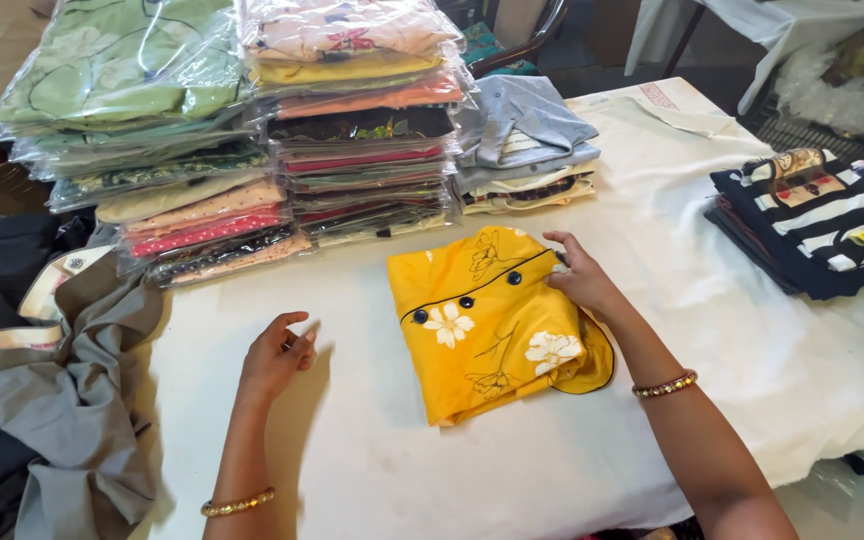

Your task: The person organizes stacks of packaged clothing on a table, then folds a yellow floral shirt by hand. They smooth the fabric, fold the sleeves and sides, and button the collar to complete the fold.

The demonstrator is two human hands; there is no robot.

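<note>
A folded yellow garment (482, 330) with white flowers, dark piping and dark buttons lies in the middle of the white-covered table (372, 460). My right hand (580, 277) rests on its upper right edge, fingers spread and pressing the fabric. My left hand (277, 352) lies on the bare cloth to the left of the garment, fingers loosely curled and holding nothing. Both wrists wear gold bangles.
Two tall stacks of plastic-bagged folded clothes (352, 130) stand at the back left. Beside them sits a small pile of grey and cream garments (524, 145). Navy striped clothes (822, 220) lie at the right. Grey fabric (72, 400) hangs off the left edge.
</note>
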